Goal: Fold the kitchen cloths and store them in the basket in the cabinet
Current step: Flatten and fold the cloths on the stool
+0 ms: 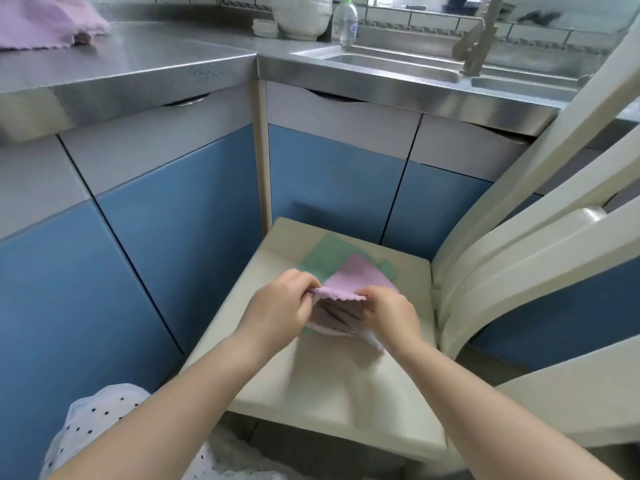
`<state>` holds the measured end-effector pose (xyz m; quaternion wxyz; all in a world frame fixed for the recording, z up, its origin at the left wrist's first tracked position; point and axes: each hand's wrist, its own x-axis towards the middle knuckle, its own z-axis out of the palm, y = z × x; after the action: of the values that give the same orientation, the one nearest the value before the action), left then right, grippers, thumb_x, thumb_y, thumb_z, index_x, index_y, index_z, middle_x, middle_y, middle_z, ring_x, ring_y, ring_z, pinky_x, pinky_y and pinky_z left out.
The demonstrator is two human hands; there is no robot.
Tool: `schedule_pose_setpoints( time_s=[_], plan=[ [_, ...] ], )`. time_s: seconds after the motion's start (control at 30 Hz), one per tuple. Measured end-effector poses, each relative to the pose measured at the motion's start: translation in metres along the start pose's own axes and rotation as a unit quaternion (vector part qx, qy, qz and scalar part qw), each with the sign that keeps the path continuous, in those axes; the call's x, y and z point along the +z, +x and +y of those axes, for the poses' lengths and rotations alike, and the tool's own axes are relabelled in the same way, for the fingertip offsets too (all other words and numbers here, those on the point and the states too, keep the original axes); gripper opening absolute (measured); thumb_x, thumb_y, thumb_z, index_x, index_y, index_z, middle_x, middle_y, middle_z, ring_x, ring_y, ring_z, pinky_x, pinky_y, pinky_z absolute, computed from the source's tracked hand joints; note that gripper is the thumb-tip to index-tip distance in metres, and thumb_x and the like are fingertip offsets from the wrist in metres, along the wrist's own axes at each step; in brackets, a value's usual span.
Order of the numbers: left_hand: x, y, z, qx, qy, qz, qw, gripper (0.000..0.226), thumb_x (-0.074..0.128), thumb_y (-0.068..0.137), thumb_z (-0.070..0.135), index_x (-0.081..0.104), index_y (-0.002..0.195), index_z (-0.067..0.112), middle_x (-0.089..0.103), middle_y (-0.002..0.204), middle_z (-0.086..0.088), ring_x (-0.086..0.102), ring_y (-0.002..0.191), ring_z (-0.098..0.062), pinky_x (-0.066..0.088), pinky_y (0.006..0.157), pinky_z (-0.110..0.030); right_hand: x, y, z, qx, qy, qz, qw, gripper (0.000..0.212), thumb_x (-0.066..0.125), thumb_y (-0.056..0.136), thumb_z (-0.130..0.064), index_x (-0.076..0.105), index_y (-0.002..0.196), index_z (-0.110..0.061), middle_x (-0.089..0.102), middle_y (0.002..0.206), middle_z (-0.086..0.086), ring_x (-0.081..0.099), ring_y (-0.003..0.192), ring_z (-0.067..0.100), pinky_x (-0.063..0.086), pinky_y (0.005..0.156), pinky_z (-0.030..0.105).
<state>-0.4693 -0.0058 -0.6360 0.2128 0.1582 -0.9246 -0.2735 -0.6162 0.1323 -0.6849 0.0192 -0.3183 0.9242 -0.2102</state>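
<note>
Pink cloth [353,282], scalloped edge running left to right, pinched by left hand [280,303] and right hand [389,315]; no writing legible.

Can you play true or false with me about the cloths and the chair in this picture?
1. Both hands pinch the pink cloth. True: the left hand and right hand hold its wavy edge.
2. A green cloth lies under the pink one. True.
3. The cloths are on the floor. False: they are on the chair seat.
4. The cabinet doors are wide open. False: they are closed.
5. Another pink cloth lies on the counter. True.
</note>
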Motion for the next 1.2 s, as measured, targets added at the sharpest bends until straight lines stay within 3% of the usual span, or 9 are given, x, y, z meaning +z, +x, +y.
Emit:
schedule_pose_setpoints(
  time_s=[0.2, 0.3, 0.47, 0.73, 0.87, 0.93, 1.03, 1.13, 1.2],
  plan=[
    [-0.041, 0.016, 0.002, -0.03, -0.12, 0.06, 0.991, 0.021, 0.045, 0.088, 0.004, 0.062, 0.09, 0.017, 0.06, 0.088, 0.005, 0.058, 0.084, -0.01, 0.056, 0.071, -0.038, -0.023, 0.023, 0.002, 0.06, 0.073, 0.015, 0.995, 0.02, 0.048, 0.081, -0.007, 0.06, 0.092, -0.019, 0.067, 0.091, 0.005, 0.058, 0.083, 0.027, 0.042, 0.063, 0.03],
    [-0.061, 0.023, -0.006, -0.019, -0.102, 0.092, 0.99, 0.021, 0.047, 0.088, 0.005, 0.062, 0.09, 0.02, 0.062, 0.088, 0.007, 0.057, 0.084, -0.006, 0.053, 0.069, -0.028, -0.031, 0.032, -0.001, 0.067, 0.098, 0.045, 0.992, 0.006, 0.051, 0.084, -0.012, 0.051, 0.085, -0.017, 0.063, 0.078, 0.005, 0.054, 0.072, 0.027, 0.035, 0.055, 0.03],
    [-0.087, 0.041, -0.024, -0.01, -0.033, 0.119, 0.992, 0.019, 0.048, 0.091, 0.008, 0.063, 0.093, 0.02, 0.062, 0.091, 0.008, 0.056, 0.086, -0.007, 0.044, 0.068, -0.015, -0.057, 0.051, -0.009, 0.055, 0.073, 0.074, 0.993, 0.006, 0.047, 0.086, -0.015, 0.042, 0.086, -0.018, 0.06, 0.075, 0.004, 0.053, 0.071, 0.03, 0.04, 0.059, 0.034],
    [-0.131, 0.103, -0.034, -0.014, -0.02, 0.134, 0.991, 0.019, 0.045, 0.089, 0.004, 0.062, 0.094, 0.012, 0.064, 0.095, -0.006, 0.06, 0.087, -0.023, 0.047, 0.071, -0.031, -0.128, 0.096, -0.033, -0.048, -0.004, 0.157, 0.986, 0.02, 0.051, 0.09, -0.012, 0.068, 0.099, -0.014, 0.067, 0.099, 0.009, 0.058, 0.09, 0.029, 0.039, 0.068, 0.029],
    [-0.143, 0.124, -0.025, 0.032, -0.009, 0.194, 0.98, 0.018, 0.047, 0.088, 0.003, 0.061, 0.095, 0.012, 0.061, 0.092, -0.003, 0.053, 0.085, -0.016, 0.037, 0.07, -0.025, -0.162, 0.103, -0.047, -0.063, 0.017, 0.223, 0.973, 0.018, 0.054, 0.091, -0.019, 0.066, 0.101, -0.012, 0.062, 0.108, 0.009, 0.058, 0.093, 0.028, 0.042, 0.072, 0.031],
    [-0.144, 0.122, -0.023, 0.062, -0.021, 0.209, 0.976, 0.015, 0.049, 0.088, 0.004, 0.058, 0.094, 0.014, 0.059, 0.091, -0.001, 0.051, 0.08, -0.014, 0.037, 0.065, -0.02, -0.164, 0.094, -0.046, -0.07, 0.006, 0.24, 0.968, 0.017, 0.055, 0.09, -0.022, 0.064, 0.099, -0.01, 0.059, 0.117, 0.007, 0.056, 0.102, 0.03, 0.044, 0.084, 0.036],
    [-0.135, 0.104, -0.028, 0.09, -0.027, 0.21, 0.973, 0.013, 0.049, 0.086, 0.009, 0.057, 0.093, 0.016, 0.057, 0.089, 0.002, 0.048, 0.074, -0.008, 0.037, 0.064, -0.009, -0.151, 0.069, -0.037, -0.065, -0.01, 0.242, 0.968, 0.016, 0.057, 0.088, -0.02, 0.064, 0.095, -0.008, 0.057, 0.127, 0.007, 0.04, 0.132, 0.03, 0.024, 0.107, 0.052],
    [-0.112, 0.067, -0.039, 0.113, -0.028, 0.184, 0.976, 0.015, 0.048, 0.082, 0.013, 0.06, 0.091, 0.012, 0.058, 0.086, 0.002, 0.048, 0.076, -0.006, 0.036, 0.069, -0.004, -0.126, 0.032, -0.023, -0.061, -0.002, 0.216, 0.975, 0.011, 0.063, 0.084, -0.019, 0.064, 0.091, -0.01, 0.057, 0.129, 0.005, 0.035, 0.137, 0.026, 0.017, 0.109, 0.058],
    [-0.097, 0.037, -0.048, 0.113, -0.046, 0.159, 0.98, 0.016, 0.048, 0.082, 0.02, 0.062, 0.088, 0.014, 0.059, 0.082, 0.002, 0.052, 0.075, -0.009, 0.042, 0.069, -0.013, -0.108, 0.003, -0.013, -0.083, -0.039, 0.201, 0.975, 0.009, 0.069, 0.079, -0.017, 0.064, 0.085, -0.012, 0.061, 0.125, 0.004, 0.041, 0.133, 0.027, 0.019, 0.107, 0.062]
  ],
)
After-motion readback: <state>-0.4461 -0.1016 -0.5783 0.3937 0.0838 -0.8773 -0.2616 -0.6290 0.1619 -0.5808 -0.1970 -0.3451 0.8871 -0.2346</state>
